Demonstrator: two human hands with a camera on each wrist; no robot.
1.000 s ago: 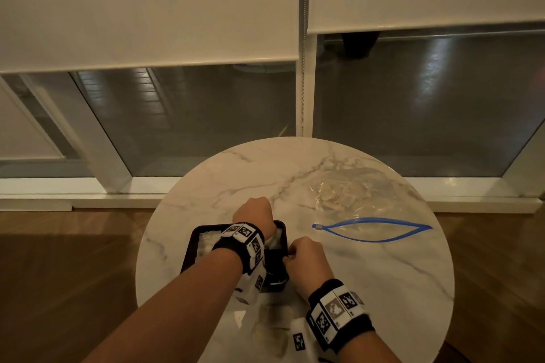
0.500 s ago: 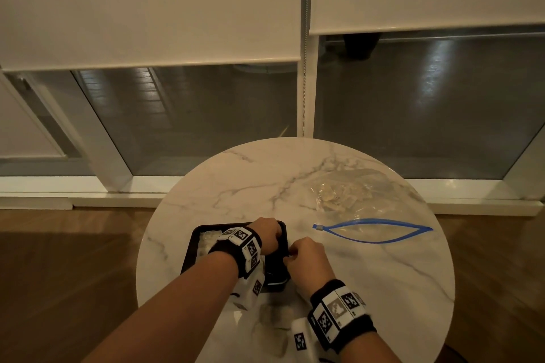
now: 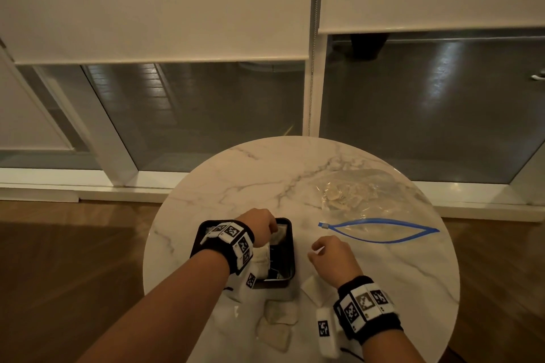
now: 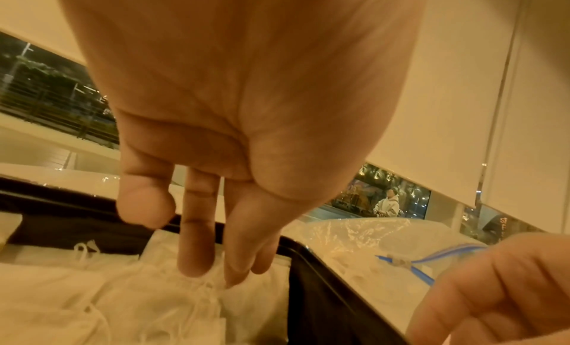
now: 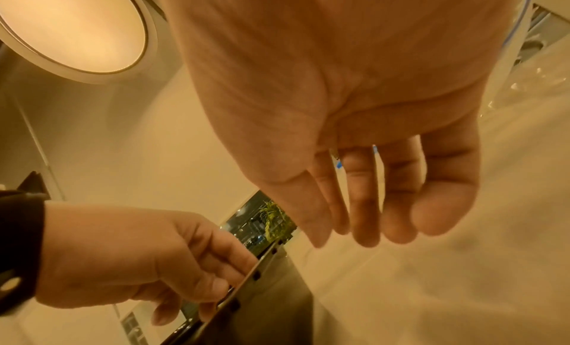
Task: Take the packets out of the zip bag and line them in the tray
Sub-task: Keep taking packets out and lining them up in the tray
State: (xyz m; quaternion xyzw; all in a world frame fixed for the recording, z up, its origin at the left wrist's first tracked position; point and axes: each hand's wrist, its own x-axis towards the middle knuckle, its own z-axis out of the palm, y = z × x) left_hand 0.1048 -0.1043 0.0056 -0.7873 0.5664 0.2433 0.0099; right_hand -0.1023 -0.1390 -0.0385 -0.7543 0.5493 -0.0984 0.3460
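Round marble worktop [image 3: 236, 186] stands before a window with half-lowered blinds [image 3: 153, 3]. Black tray [image 3: 290, 256] sits near the worktop's near-left edge, white packets [image 4: 92, 289] lying inside it. Left hand [image 3: 259, 224] reaches over the tray, fingers [image 4: 197, 252] straight and pointing down, tips touching a packet. Right hand [image 3: 333, 259] hovers just right of the tray, fingers relaxed, holding nothing. Clear zip bag [image 3: 362, 200] with blue zip lies open toward the far-right edge, apart from both hands, more packets visible inside. Loose packets [image 3: 280, 315] lie by the near edge.
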